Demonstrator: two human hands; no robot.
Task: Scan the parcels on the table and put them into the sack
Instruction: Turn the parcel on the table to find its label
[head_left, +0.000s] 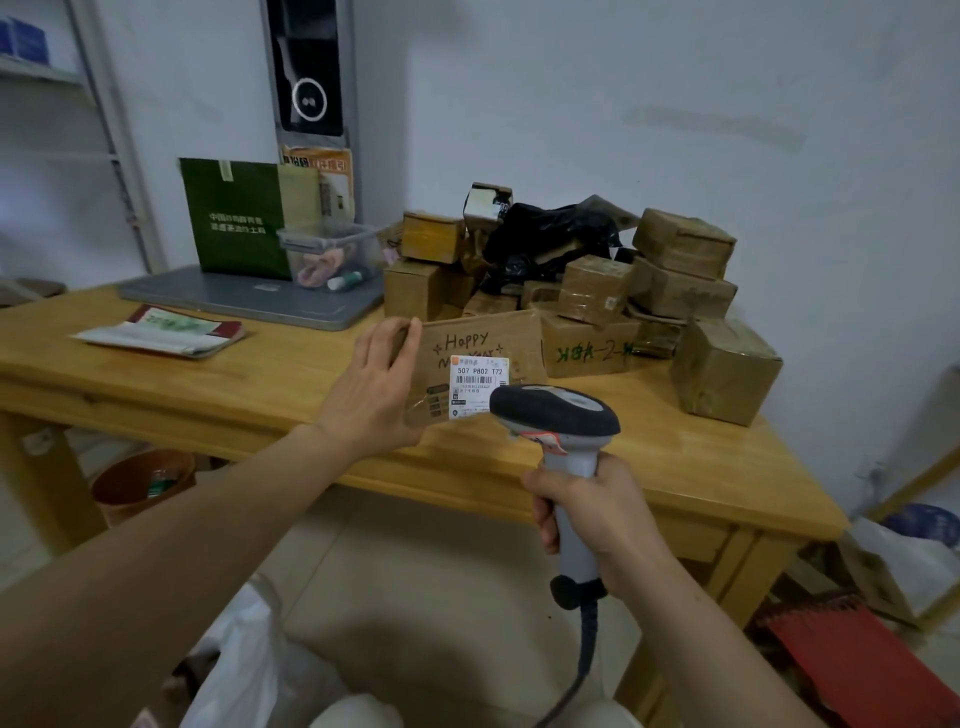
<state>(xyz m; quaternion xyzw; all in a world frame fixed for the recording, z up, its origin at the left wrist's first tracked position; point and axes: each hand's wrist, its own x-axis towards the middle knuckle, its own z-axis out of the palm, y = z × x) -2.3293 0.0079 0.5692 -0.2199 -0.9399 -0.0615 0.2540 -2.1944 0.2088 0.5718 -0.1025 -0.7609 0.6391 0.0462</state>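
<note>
The left grip holds a flat parcel upright above the counter, fingers curled over its left end, label facing the camera. The right grip wraps the handle of a scanner, whose head is just beside the label. More boxes are heaped behind. The white sack lies on the floor below.

Your count: two hands, left hand and right hand. One scanner. One flat labelled parcel in front of pile. Pile: at least ten cardboard boxes, overlap hides exact number; one black plastic bag. One white sack. One table. One laptop. One clear tub.
</note>
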